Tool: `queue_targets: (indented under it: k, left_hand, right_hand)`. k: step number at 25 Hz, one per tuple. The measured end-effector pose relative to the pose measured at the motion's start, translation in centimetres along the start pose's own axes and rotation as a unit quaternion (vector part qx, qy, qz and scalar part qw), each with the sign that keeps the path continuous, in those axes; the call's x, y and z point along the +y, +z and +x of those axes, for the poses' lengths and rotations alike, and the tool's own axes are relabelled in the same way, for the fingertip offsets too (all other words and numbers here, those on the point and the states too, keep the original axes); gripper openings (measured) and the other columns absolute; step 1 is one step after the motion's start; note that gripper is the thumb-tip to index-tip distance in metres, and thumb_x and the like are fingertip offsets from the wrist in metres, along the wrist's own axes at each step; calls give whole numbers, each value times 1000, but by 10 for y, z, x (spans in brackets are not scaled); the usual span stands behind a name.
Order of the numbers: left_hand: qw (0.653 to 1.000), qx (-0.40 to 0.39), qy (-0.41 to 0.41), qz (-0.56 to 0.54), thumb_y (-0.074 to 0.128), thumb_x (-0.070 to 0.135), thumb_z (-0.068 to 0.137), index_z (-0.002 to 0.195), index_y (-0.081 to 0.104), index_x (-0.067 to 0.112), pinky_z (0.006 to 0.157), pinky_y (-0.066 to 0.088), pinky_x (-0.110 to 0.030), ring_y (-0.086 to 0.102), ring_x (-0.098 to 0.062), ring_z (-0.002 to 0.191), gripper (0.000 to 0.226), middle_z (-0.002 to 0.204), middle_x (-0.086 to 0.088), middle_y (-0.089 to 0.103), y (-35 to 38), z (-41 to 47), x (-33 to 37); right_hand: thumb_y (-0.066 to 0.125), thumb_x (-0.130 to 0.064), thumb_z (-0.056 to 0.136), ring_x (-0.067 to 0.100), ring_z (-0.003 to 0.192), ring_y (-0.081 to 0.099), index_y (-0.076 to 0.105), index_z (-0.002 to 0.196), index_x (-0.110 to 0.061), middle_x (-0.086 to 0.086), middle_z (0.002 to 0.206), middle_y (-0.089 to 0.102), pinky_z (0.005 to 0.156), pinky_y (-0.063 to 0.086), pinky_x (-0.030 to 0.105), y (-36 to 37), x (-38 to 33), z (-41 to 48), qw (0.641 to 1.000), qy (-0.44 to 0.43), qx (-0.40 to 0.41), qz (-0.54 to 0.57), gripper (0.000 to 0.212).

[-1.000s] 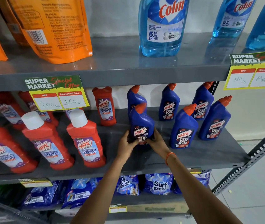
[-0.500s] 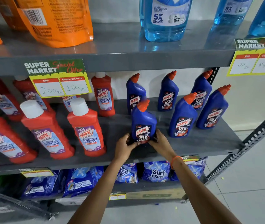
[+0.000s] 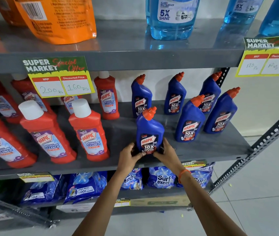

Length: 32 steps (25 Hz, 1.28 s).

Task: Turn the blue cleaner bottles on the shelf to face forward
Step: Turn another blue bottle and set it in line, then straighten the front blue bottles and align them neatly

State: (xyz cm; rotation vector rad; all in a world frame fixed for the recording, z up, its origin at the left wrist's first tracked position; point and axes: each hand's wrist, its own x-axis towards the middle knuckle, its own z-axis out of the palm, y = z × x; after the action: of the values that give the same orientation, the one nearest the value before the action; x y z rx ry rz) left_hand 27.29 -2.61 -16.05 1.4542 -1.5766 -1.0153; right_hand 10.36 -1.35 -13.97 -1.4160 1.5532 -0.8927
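Note:
Several dark blue Harpic cleaner bottles with orange caps stand on the grey middle shelf [image 3: 220,147]. The front bottle [image 3: 149,128] stands near the shelf's front edge with its label facing me. My left hand [image 3: 129,157] grips its base from the left and my right hand [image 3: 166,155] grips it from the right. Behind it stand a bottle at the back left [image 3: 141,97], one at the back middle [image 3: 175,96] and one at the back right [image 3: 210,94]. Two more stand in front on the right [image 3: 189,121] [image 3: 220,113], labels showing.
Red Harpic bathroom cleaner bottles [image 3: 88,132] fill the shelf's left half. Price tags [image 3: 58,77] [image 3: 268,57] hang from the upper shelf, which holds orange pouches [image 3: 57,19] and light blue glass cleaner bottles [image 3: 172,17]. Detergent packs [image 3: 162,178] lie on the lower shelf. A perforated post [image 3: 261,150] stands right.
The front blue bottle has been drawn toward the shelf's front edge, both hands staying on its base. The view has tilted downward.

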Motion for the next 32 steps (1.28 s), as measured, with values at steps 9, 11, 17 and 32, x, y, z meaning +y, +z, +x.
queue_targets:
  k: [9, 11, 17, 32]
  left_hand:
    - [968, 163, 156, 111, 48, 63, 79, 145, 5, 3, 118, 11, -32, 7, -15, 144, 100, 157, -15, 8, 10, -26, 59]
    - [943, 200, 201, 176, 40, 64, 84, 146, 2, 3, 120, 3, -29, 3, -19, 146, 94, 157, -18, 2, 22, -29, 83]
    - [891, 204, 313, 258, 52, 34, 91, 146, 5, 8, 120, 10, -30, 5, -17, 145, 77, 155, -12, 11, 91, -27, 134]
    - [996, 16, -35, -81, 63, 10, 85, 125, 48, 4, 77, 46, -6, 56, -23, 114, 43, 125, -16, 60, 150, 40, 99]
  right_hand:
    - [54, 5, 79, 34, 100, 59, 51, 116, -5, 18, 110, 59, 86, 52, 44, -8, -19, -8, 972, -127, 174, -96, 39]
    - [53, 2, 80, 28, 89, 62, 57, 106, -3, 17, 102, 62, 77, 52, 31, -26, -36, -13, 953, -180, 236, -54, 26]
    - [46, 0, 81, 28, 84, 60, 60, 93, -5, 14, 93, 63, 72, 52, 41, -102, -34, -8, 911, -256, 321, 35, 19]
    - [67, -10, 81, 31, 112, 57, 42, 124, -8, 17, 123, 59, 92, 47, 38, -170, 46, 35, 999, -46, -25, -1, 50]
